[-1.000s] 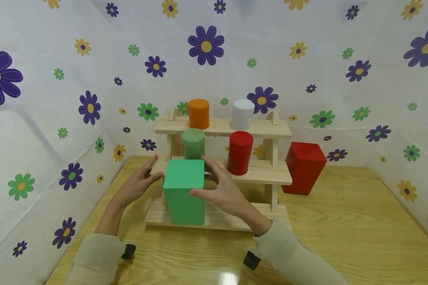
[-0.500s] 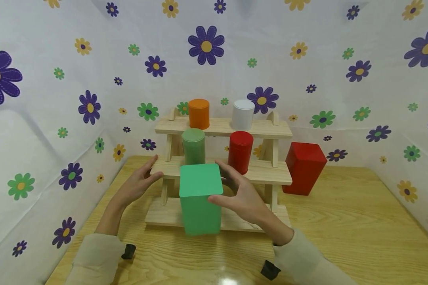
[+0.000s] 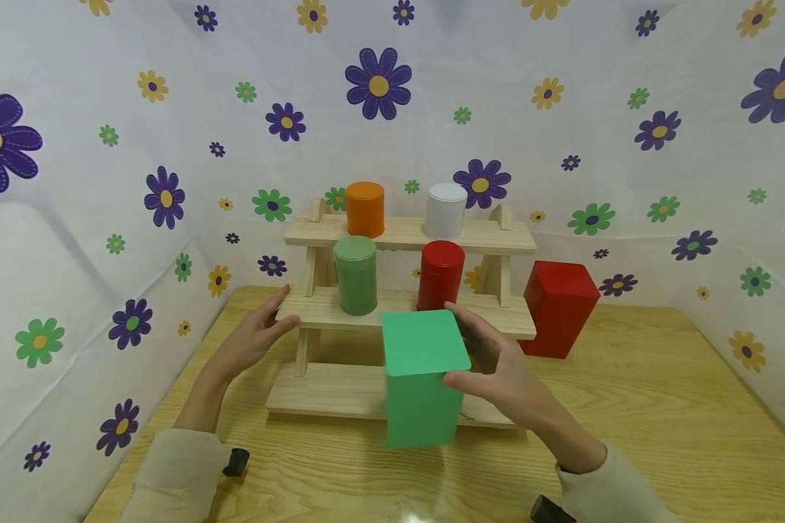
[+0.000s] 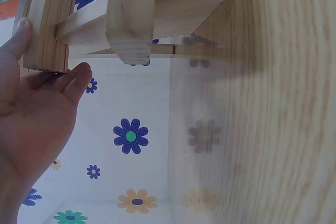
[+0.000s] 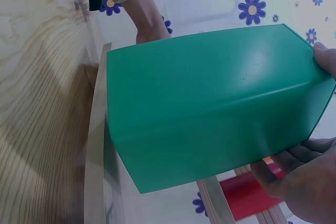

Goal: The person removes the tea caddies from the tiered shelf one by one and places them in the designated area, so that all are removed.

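Observation:
My right hand point(image 3: 506, 374) grips a tall green box point(image 3: 425, 392) near its top, with the thumb on the near side and the fingers around the right and back. The box is upright in front of the lowest step of a three-tier wooden shelf point(image 3: 323, 388). In the right wrist view, the long green box point(image 5: 210, 103) hides much of the shelf. At the left end of the middle step, my left hand point(image 3: 251, 338) holds the board's edge. The left wrist view shows that thumb and fingers bent about the board end point(image 4: 47, 35).
On the middle step stand a green canister point(image 3: 356, 280) and a red canister point(image 3: 440, 276). An orange canister point(image 3: 365, 211) and a white canister point(image 3: 445, 212) stand on the top step. Right of the shelf, a red box point(image 3: 556, 312) sits on the wooden table point(image 3: 628, 421).
The green box has moved right and toward me in my right hand, off the left part of the lowest step. The green canister behind is now fully visible. My left hand stays put.

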The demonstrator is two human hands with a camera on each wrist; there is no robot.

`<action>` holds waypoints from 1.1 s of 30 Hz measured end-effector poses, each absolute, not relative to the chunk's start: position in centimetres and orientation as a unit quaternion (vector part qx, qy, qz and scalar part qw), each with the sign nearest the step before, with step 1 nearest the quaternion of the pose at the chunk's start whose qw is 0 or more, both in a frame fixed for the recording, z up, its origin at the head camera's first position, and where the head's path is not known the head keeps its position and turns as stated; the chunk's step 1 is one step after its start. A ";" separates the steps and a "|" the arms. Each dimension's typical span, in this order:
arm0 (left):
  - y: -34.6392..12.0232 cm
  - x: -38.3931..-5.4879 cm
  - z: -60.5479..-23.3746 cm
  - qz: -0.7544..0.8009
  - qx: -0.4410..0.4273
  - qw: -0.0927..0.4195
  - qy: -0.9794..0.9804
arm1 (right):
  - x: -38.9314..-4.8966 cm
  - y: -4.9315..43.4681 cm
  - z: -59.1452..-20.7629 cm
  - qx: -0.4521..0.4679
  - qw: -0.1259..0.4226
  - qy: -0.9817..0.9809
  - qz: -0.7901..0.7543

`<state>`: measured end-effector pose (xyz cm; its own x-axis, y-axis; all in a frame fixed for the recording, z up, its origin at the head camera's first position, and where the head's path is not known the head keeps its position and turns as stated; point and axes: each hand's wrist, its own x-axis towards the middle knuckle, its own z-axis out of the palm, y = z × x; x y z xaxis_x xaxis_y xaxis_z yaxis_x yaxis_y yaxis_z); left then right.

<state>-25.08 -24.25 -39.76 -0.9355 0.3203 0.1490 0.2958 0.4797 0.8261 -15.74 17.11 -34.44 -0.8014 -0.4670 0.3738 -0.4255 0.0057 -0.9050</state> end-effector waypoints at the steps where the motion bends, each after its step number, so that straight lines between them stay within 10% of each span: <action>1: -24.3 -25.1 -39.8 0.477 0.179 0.013 0.860 | -15.7 17.6 -34.5 -0.318 0.011 0.708 -0.630; 33: -24.3 -25.1 -39.9 0.484 0.176 0.012 0.857 | -11.6 31.6 -33.5 -0.268 -0.044 0.720 -0.639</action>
<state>-25.08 -24.29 -39.89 -0.9379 0.3129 0.1496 0.2899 0.4702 0.8336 -11.60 31.59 -33.46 -0.8530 -0.3289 0.4053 -0.4415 0.0403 -0.8964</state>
